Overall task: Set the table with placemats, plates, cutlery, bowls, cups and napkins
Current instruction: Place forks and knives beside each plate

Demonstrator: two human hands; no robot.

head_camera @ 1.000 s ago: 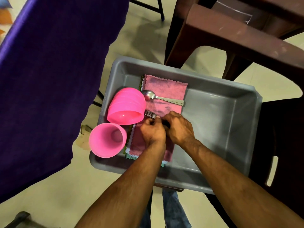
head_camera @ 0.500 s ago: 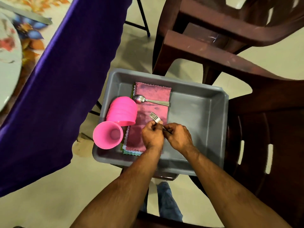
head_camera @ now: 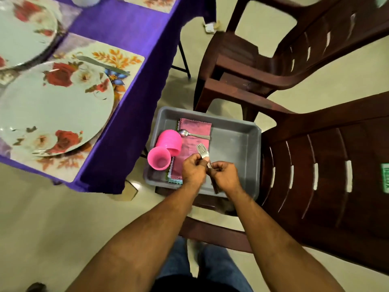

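Down over the grey plastic tub [head_camera: 237,133] we held both hands close together, the tub resting on a dark brown plastic chair [head_camera: 328,165]. Our left hand [head_camera: 192,170] had its fingers curled and pinched round the neck of the steel forks [head_camera: 202,151], whose tines pointed up and away from us above the tub; how many forks were in the bunch we could not tell. Our right hand [head_camera: 226,175] was curled round the handles lower down, its fingers pressed together, the two hands almost touching. Inside the tub lay a pink cloth napkin [head_camera: 192,142] on top of other folded cloths, with a steel spoon [head_camera: 189,133] lying across its far end. Beside the napkin, on the tub's left side, sat a stack of pink plastic bowls [head_camera: 169,142] upside down, and a pink plastic cup [head_camera: 159,158] stood just in front of it. To the left, the table under a purple cloth [head_camera: 126,114] carried a floral placemat [head_camera: 117,60], a round white plate with red roses [head_camera: 56,106] on it, and a steel knife [head_camera: 103,65] lying beyond the plate on the mat.
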